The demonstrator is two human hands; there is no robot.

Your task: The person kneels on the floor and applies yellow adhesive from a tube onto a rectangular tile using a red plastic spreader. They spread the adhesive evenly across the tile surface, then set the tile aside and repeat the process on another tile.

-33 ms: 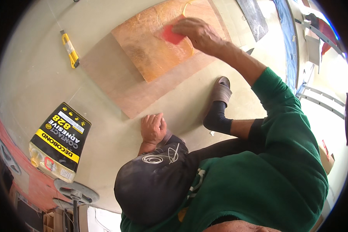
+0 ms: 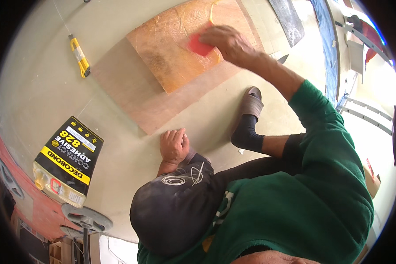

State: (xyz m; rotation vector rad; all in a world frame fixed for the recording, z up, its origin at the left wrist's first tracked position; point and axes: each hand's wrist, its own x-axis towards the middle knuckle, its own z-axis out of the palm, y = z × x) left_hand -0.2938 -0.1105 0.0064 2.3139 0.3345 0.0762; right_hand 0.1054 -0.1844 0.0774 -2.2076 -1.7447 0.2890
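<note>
My right hand [image 2: 229, 44] pinches a flat red spreader [image 2: 201, 45] against the upper face of a thin wooden sheet [image 2: 160, 66]. That face has a glossy orange-yellow film with streaks, and a thicker yellow line of glue [image 2: 212, 15] lies near its far edge. Beneath it lies a larger, paler brown sheet [image 2: 132, 99], showing along the left and near sides. My left hand [image 2: 174, 147] rests on the pale surface by that sheet's near corner, its fingers lying down with nothing in them.
A yellow utility knife [image 2: 79, 56] lies at the far left. Below it is a black and yellow adhesive can [image 2: 70, 160]. My sandalled foot [image 2: 252, 104] is right of the sheets, near a pointed blade [image 2: 284, 58]. A grey strip [image 2: 290, 22] lies beyond.
My right hand and the red spreader have shifted slightly right and toward me over the orange film. My left hand stays where it was.
</note>
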